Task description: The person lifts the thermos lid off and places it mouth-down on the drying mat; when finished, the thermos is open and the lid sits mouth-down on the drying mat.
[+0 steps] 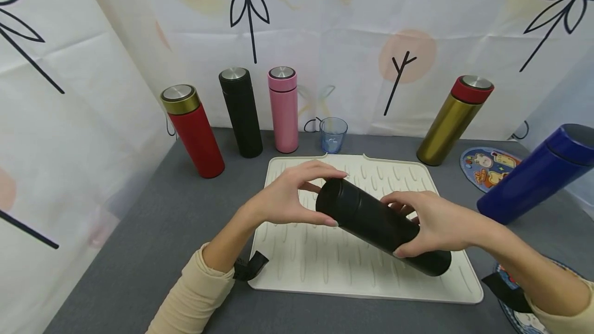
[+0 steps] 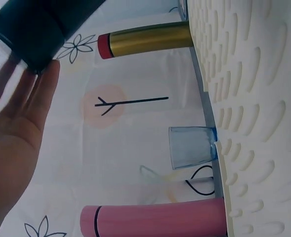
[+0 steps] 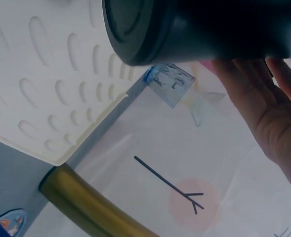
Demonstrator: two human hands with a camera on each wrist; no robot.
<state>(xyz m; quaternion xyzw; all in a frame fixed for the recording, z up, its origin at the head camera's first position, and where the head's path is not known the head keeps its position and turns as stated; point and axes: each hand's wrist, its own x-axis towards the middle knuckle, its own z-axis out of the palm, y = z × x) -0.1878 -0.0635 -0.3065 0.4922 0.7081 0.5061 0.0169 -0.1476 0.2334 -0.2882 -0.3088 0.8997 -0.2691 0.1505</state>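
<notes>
A black thermos bottle (image 1: 368,218) is held aslant above a cream ribbed drying mat (image 1: 320,267), its cap end up to the left and its base low to the right. My left hand (image 1: 294,195) holds the cap end, fingers over the top and thumb below. Around the lower body, my right hand (image 1: 433,223) grips with thumb and fingers. In the left wrist view the fingers meet the bottle's dark end (image 2: 29,32). The right wrist view has the round base (image 3: 130,24) close up, with the fingers partly hidden behind the body.
Along the back stand a red bottle (image 1: 197,140), another black bottle (image 1: 242,115), a pink bottle (image 1: 284,117), a blue glass (image 1: 333,135) and a gold bottle (image 1: 447,128). On the right are a blue bottle (image 1: 533,177), a cartoon coaster (image 1: 484,169) and another patterned coaster (image 1: 529,321).
</notes>
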